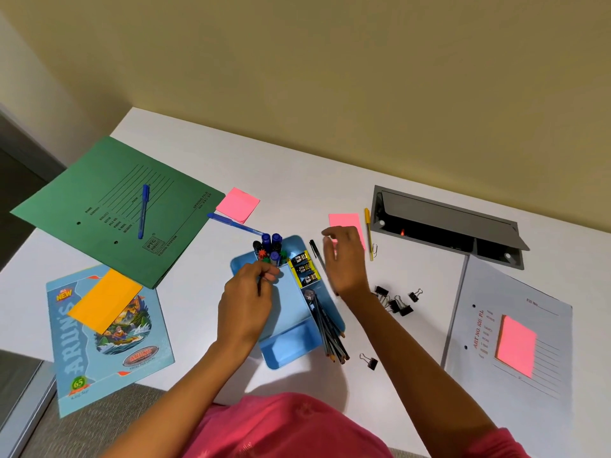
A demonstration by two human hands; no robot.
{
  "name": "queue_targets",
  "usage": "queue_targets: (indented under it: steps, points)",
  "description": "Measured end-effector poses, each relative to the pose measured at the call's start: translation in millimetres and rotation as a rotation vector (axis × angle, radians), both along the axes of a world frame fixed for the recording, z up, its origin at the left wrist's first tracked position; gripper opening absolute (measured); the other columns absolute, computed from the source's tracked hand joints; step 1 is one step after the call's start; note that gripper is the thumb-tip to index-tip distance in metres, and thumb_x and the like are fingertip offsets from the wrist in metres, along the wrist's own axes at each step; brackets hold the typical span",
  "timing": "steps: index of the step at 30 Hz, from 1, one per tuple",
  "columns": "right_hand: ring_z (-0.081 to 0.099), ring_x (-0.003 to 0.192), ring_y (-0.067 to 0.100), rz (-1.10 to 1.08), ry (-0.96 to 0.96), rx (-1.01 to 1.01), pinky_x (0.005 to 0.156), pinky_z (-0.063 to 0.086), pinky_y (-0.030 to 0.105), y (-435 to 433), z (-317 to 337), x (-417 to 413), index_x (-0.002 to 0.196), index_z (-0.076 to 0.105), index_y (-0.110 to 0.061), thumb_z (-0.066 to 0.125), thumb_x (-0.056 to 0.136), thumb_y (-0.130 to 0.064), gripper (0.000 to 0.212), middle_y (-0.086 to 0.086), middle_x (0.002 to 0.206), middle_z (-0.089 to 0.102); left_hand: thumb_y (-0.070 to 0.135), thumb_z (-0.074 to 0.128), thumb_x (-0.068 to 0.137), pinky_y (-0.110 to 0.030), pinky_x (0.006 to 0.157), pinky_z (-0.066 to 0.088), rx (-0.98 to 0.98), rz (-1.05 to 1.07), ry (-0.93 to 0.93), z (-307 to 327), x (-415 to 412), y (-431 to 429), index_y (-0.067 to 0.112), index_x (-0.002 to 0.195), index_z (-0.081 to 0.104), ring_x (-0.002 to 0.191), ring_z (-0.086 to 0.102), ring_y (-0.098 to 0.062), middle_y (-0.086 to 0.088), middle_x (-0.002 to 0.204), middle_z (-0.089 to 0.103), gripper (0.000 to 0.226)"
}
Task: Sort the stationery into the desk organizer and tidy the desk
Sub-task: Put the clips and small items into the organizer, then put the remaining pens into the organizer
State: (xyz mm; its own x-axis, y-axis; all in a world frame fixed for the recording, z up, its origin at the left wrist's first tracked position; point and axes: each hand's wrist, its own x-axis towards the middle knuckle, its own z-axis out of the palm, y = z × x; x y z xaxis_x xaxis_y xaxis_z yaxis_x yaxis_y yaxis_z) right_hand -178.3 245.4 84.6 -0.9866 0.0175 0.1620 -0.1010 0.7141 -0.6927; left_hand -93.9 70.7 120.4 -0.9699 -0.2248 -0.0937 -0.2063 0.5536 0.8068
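Observation:
A blue desk organizer (291, 312) sits at the desk's middle, holding upright blue markers (271, 246), binder clips in a yellow-edged slot (304, 269) and dark pencils (330, 332). My left hand (248, 299) pinches a thin dark pen (259, 285) over the organizer, beside the markers. My right hand (344, 259) hovers with relaxed fingers at the organizer's right edge, above a black pen (315, 251) and a pink sticky pad (347, 223). Loose binder clips (395, 300) lie to the right.
A green file (109, 206) with a blue pen (143, 209) lies far left, beside a pink pad (238, 204) and another blue pen (231, 223). A notebook (109, 335) bears an orange pad. A yellow pen (368, 233), cable box (446, 226) and grey file (515, 325) are right.

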Motion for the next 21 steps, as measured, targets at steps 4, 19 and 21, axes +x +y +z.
queue_targets:
  steps: [4, 19, 21]
  points:
    - [0.055, 0.094, 0.018, -0.223, -0.146, 0.063, 0.088, 0.048, 0.030, 35, -12, -9, 0.109, 0.059, -0.005, 0.053, 0.092, -0.004, 0.018, 0.013, 0.111, 0.054, 0.002, 0.047, 0.090, -0.040, 0.078, 0.054, 0.026, 0.017, -0.012, -2, 4, -3, 0.028, 0.088, 0.064, 0.092, 0.065, -0.011, 0.014, 0.097, 0.069, 0.031]
    - [0.060, 0.103, 0.033, -0.370, -0.522, 0.301, 0.083, 0.049, 0.033, 80, -46, -22, 0.113, 0.051, 0.004, 0.053, 0.095, -0.016, 0.027, 0.021, 0.110, 0.058, 0.002, 0.047, 0.090, -0.035, 0.072, 0.052, 0.021, 0.073, -0.042, 1, 11, -25, 0.030, 0.089, 0.064, 0.076, 0.062, -0.011, 0.013, 0.090, 0.069, 0.033]
    - [0.063, 0.093, 0.034, -0.415, -0.541, 0.236, 0.072, 0.049, 0.032, 79, -47, -22, 0.106, 0.055, 0.006, 0.055, 0.091, -0.012, 0.023, 0.022, 0.102, 0.061, 0.002, 0.047, 0.090, -0.034, 0.072, 0.051, 0.033, 0.076, -0.046, 1, 11, -26, 0.031, 0.089, 0.064, 0.077, 0.062, -0.011, 0.013, 0.089, 0.069, 0.034]
